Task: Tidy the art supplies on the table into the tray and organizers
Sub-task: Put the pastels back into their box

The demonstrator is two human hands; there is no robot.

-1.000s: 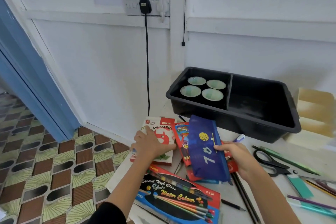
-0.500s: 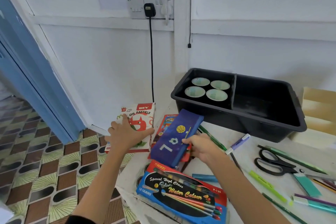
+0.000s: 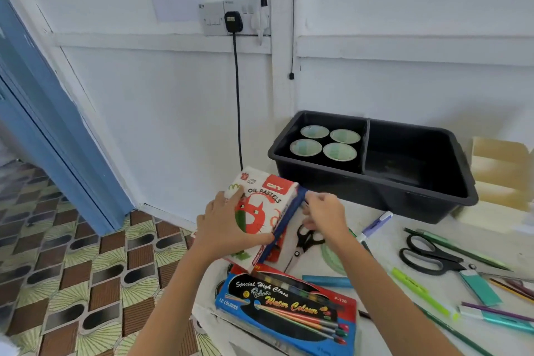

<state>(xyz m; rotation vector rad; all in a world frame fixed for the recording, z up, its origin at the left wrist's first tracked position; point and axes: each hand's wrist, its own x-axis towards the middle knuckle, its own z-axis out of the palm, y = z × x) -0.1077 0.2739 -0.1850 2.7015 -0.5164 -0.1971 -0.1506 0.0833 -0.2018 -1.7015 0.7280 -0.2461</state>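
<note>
My left hand (image 3: 228, 228) grips a white oil pastels box (image 3: 261, 208) and holds it tilted above the table's left corner. My right hand (image 3: 325, 212) pinches a dark blue pencil case (image 3: 284, 225), seen edge-on, pressed against the right side of the pastels box. A red box (image 3: 276, 250) peeks out beneath them. Behind stands the black tray (image 3: 427, 196) with two compartments; several paper cups (image 3: 325, 141) fill its left one, and the right one looks bare. A blue water colour box (image 3: 289, 309) lies at the table's near edge.
Small black scissors (image 3: 306, 240) lie under my right hand. Large scissors (image 3: 433, 254), pens, pencils, a highlighter (image 3: 410, 283) and a purple marker (image 3: 375, 222) are scattered right. A cardboard organizer (image 3: 502, 179) stands behind the tray. The table edge drops to tiled floor at left.
Both hands have come together: the pastels box has been lifted and moved right, and the blue pencil case has been turned on edge against it, uncovering the small scissors.
</note>
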